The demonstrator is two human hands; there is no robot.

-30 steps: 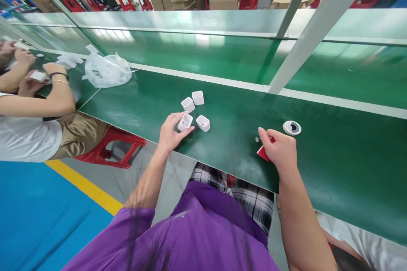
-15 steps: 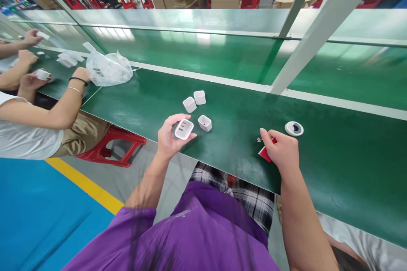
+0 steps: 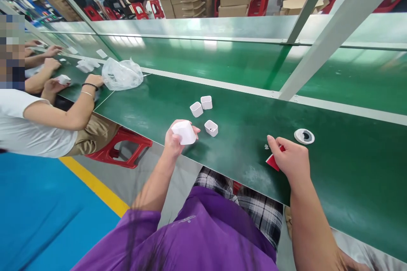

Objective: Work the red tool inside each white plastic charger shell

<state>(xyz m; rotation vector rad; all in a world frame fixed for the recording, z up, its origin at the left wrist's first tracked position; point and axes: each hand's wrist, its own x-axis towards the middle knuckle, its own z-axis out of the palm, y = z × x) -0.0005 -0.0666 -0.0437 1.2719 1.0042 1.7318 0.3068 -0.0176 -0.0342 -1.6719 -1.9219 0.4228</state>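
My left hand (image 3: 174,140) is closed around a white charger housing (image 3: 185,132), above the near edge of the green table. A smooth white side of the housing faces me, and its slotted face is turned out of sight. On the table beside that hand stand three more white housings: an open one (image 3: 211,128) close by, and two touching each other, one (image 3: 196,109) and another (image 3: 206,102), farther back. My right hand (image 3: 291,156) is curled over a red, white-edged flat piece (image 3: 274,162), partly hidden beneath the fingers. Tiny clear bits (image 3: 266,147) lie beside its thumb.
A white ring-shaped roll (image 3: 304,136) lies beyond my right hand. To the left, a clear plastic bag (image 3: 122,74) rests near a co-worker's arm (image 3: 71,112). A metal post (image 3: 321,42) rises from the table's back rail. A red stool (image 3: 133,148) stands at the left.
My left hand has turned the charger housing over, so its slotted face no longer shows and a plain side does. My right hand keeps its place over the red piece. The view has shifted slightly.
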